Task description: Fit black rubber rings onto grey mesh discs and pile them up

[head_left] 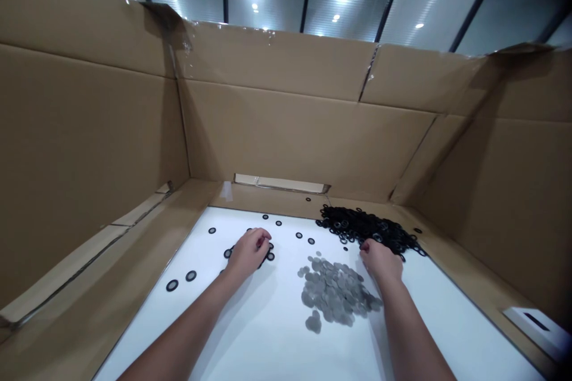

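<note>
My left hand [250, 250] is over the left part of the white board [259, 339], its fingers curled together among several black rings with grey centres [190, 275]. What it may hold is too small to make out. Beside the near edge of a heap of black rings [366, 226], my right hand [381, 259] has its thumb and fingers pinched, with their contents hidden. A pile of thin grey discs [335, 292] lies between my two forearms, closer to the right one. More ringed discs are scattered along the board's far left side.
Tall cardboard walls [286, 131] surround the board at the back and on both sides. A white box with a dark slot [540, 327] stands at the right edge. One loose black ring [417, 230] lies on cardboard right of the heap.
</note>
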`<state>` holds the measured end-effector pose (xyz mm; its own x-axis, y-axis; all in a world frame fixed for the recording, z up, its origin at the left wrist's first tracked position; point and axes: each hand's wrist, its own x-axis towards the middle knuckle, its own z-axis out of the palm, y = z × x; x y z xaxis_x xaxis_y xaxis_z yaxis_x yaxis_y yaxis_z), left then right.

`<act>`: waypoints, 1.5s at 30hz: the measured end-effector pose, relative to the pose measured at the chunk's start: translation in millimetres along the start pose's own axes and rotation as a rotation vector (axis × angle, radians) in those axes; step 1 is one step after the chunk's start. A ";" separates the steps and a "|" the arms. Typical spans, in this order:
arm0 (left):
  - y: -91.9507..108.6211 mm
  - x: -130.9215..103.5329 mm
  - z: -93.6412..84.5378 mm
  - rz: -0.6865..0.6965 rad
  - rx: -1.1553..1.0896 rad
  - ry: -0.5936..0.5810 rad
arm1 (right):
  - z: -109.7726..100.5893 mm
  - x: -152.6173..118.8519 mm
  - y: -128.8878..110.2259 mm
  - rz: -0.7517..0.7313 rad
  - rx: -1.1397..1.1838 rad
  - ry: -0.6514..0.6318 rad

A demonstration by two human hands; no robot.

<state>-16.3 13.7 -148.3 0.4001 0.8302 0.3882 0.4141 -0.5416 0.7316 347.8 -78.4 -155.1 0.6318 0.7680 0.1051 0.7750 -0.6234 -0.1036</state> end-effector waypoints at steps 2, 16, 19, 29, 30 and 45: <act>-5.0 2.9 -2.1 -0.027 0.008 0.015 | 2.2 0.3 0.7 0.005 0.011 -0.003; 15.2 -11.0 10.0 0.157 -0.009 -0.112 | -5.7 -28.9 -55.3 -0.317 0.595 -0.032; 20.6 -18.4 18.7 0.192 -0.097 -0.240 | -2.9 -58.9 -99.4 -0.556 0.817 -0.153; 20.2 -17.4 19.2 0.071 -0.083 -0.329 | -7.9 -67.8 -96.6 -0.749 0.743 -0.190; 20.0 -17.3 18.6 0.073 -0.090 -0.324 | -7.9 -64.3 -92.1 -0.745 0.696 -0.171; 15.6 -18.7 18.9 -0.003 -0.059 -0.331 | 0.2 -72.2 -97.1 -0.908 0.497 -0.289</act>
<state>-1.9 -12.8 -154.8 0.6470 0.7385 0.1900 0.3713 -0.5227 0.7674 226.9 -73.3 -152.9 -0.2555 0.9600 0.1142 0.8192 0.2777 -0.5018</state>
